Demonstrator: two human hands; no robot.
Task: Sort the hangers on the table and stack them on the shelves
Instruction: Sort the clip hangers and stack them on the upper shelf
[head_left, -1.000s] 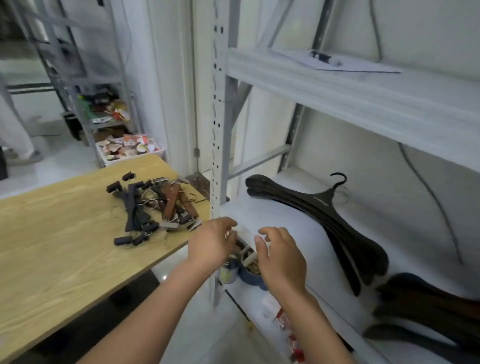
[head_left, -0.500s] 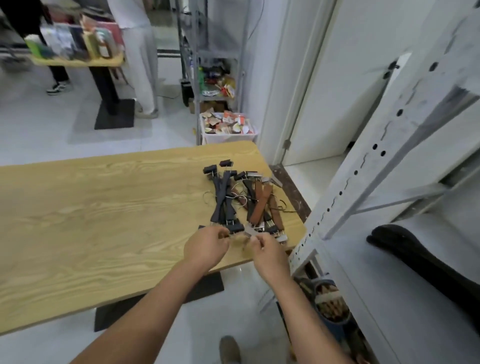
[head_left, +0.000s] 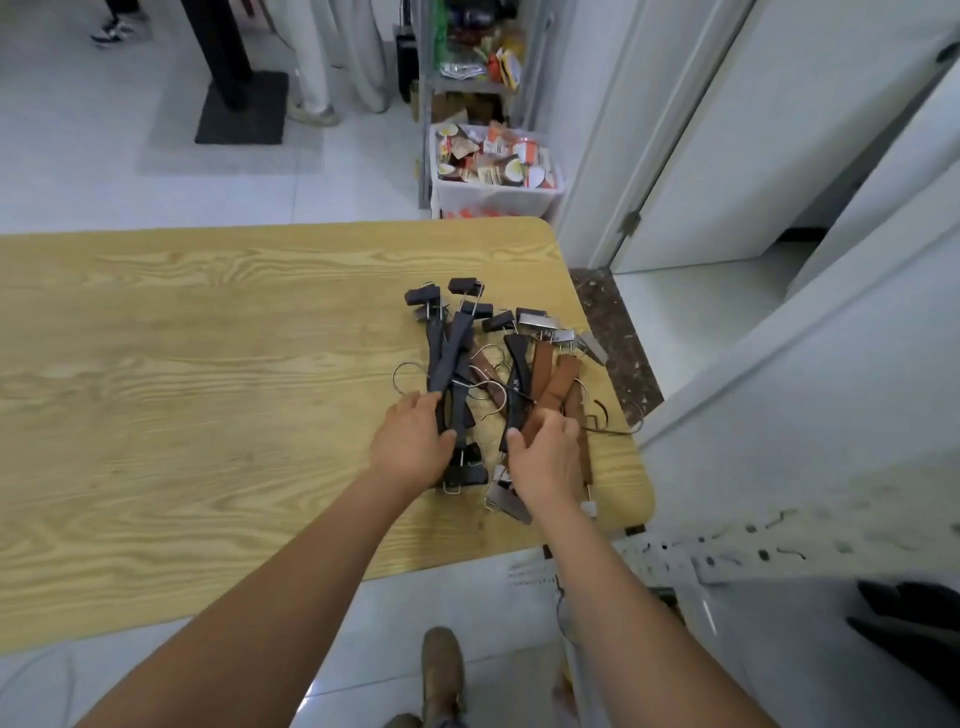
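Note:
A heap of clip hangers lies at the right end of the wooden table (head_left: 208, 389): black ones (head_left: 452, 343) on the left side, brown ones (head_left: 553, 382) on the right, with wire hooks and metal clips tangled between. My left hand (head_left: 413, 447) grips the near ends of the black hangers, fingers curled round them. My right hand (head_left: 545, 457) grips a black hanger and the near ends of the brown ones. At the lower right, black hangers (head_left: 909, 623) lie on the grey shelf (head_left: 779, 561).
A white bin of packets (head_left: 493, 171) stands on the floor beyond the table, beside a metal rack (head_left: 467, 57). A white door frame (head_left: 613, 156) rises to the right. A person's legs and a table base are at the far top left. My shoe shows below.
My view swung from the shelf to the table. Both hands left the shelf, reached the hanger pile and now curl round the near ends of the hangers.

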